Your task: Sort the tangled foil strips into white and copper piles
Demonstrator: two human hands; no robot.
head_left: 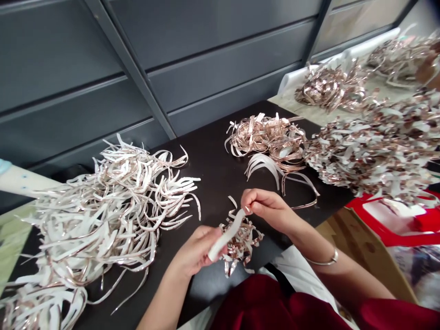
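A narrow white strip (pixel 229 233) is stretched between my two hands. My left hand (pixel 202 250) has its lower end gripped between thumb and fingers. At the upper end, my right hand (pixel 263 206) pinches it with thumb and forefinger. Just beneath lies a small heap of short white and rose-gold foil pieces (pixel 242 240), partly hidden by the strip and my left hand. Beyond my right hand, rose-gold strips (pixel 264 133) form a tangled bundle. A few curved white strips (pixel 263 165) lie in front of that bundle.
A large pile of long white strips with shiny edges (pixel 113 215) covers the left of the black table (pixel 206 160). More foil cuttings (pixel 381 142) are heaped at right, above a red-rimmed container (pixel 374 229) and cardboard (pixel 357 247). Grey panels (pixel 220 36) stand behind. Another person's hand (pixel 428 68) shows at far right.
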